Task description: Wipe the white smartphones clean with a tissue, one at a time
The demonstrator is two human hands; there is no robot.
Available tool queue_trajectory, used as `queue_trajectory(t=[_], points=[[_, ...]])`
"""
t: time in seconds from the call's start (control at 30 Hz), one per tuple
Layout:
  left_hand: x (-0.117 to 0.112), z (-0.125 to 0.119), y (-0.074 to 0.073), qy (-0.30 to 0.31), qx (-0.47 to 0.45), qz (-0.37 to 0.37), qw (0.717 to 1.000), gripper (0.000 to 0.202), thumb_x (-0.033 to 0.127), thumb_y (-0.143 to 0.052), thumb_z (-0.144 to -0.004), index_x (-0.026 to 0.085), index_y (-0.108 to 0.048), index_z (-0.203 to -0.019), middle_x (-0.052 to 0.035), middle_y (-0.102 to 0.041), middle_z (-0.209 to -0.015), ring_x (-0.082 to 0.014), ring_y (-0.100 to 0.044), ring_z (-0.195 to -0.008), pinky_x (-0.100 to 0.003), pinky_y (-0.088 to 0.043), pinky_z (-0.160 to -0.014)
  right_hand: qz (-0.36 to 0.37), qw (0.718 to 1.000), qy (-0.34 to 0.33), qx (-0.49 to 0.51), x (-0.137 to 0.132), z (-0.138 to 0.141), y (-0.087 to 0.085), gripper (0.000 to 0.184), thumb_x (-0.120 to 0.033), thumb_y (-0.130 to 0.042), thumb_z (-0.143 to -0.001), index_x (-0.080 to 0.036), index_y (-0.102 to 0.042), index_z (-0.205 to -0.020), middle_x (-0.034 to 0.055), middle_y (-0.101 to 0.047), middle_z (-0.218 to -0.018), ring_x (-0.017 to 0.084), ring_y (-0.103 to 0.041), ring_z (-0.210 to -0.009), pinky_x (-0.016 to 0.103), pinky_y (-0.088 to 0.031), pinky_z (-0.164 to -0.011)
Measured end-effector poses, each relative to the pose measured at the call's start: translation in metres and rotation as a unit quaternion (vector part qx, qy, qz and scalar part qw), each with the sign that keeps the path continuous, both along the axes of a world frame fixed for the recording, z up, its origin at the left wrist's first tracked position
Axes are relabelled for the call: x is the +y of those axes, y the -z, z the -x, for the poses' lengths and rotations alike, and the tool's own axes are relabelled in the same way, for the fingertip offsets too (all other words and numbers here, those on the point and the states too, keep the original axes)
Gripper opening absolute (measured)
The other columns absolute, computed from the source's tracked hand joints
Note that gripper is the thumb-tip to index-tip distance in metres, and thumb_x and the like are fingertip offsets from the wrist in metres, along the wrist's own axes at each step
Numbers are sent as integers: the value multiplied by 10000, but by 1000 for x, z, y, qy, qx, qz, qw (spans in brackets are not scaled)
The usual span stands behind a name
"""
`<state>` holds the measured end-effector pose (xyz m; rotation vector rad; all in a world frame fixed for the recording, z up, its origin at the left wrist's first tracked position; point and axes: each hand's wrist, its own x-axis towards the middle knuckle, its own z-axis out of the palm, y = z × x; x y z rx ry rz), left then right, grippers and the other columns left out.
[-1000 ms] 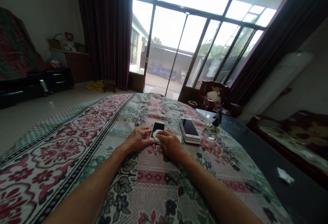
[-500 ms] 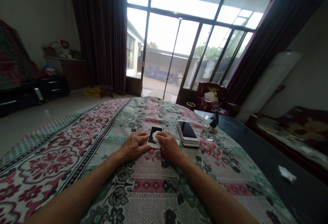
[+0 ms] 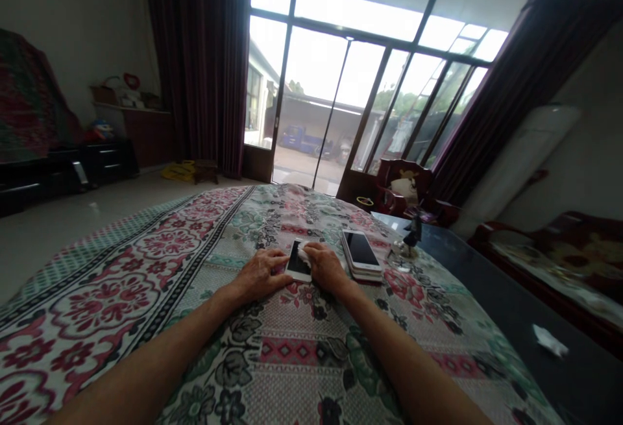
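A white smartphone with a dark screen lies flat on the patterned tablecloth in front of me. My left hand grips its left edge, with the thumb at the near corner and the fingers along the side. Bunched in the fingers of my right hand is a white tissue, pressed on the upper right of the screen. Just right of that hand, a white smartphone lies face up on top of a small stack.
A small dark figurine on a clear base stands beyond the stack. The dark table surface shows at right, with a crumpled white tissue on it. A wooden armchair is behind, near the glass doors.
My right hand has moved the tissue from the middle of the screen up toward the phone's far right part. My left hand stays at the phone's edge. The view has shifted slightly.
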<state>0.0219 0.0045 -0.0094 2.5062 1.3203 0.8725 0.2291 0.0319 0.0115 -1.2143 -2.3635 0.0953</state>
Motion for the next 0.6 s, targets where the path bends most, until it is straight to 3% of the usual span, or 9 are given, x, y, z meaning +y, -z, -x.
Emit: queue_trajectory(t=[0.3, 0.43, 0.6], points=[[-1, 0, 0, -6, 4, -3, 1000, 404, 400, -654, -807, 217, -680, -1166, -99, -641, -1259, -267, -585, -1145, -399, -418, -1013, -7, 999, 34, 23, 30, 5, 10, 309, -50, -474, -859, -179, -716, -1001, 84, -681, -1127, 194, -591, -1047, 287, -414, -952], [0, 0, 0, 1, -1, -5, 1000, 400, 389, -658, -803, 233, -678, -1171, -86, -641, -1263, -262, -588, -1145, -401, -416, -1016, -11, 999, 27, 14, 28, 4, 10, 289, -54, -495, -861, -183, -718, -993, 83, -684, -1126, 199, -595, -1051, 296, -424, -947], [2, 2, 2, 8, -7, 0, 1000, 387, 373, -663, -799, 248, -678, -1165, -67, -652, -1247, -262, -587, -1146, -399, -421, -1010, -26, 999, -34, 5, 12, 0, 6, 290, -59, -497, -875, -192, -707, -1024, 76, -683, -1136, 205, -591, -1075, 322, -420, -967]])
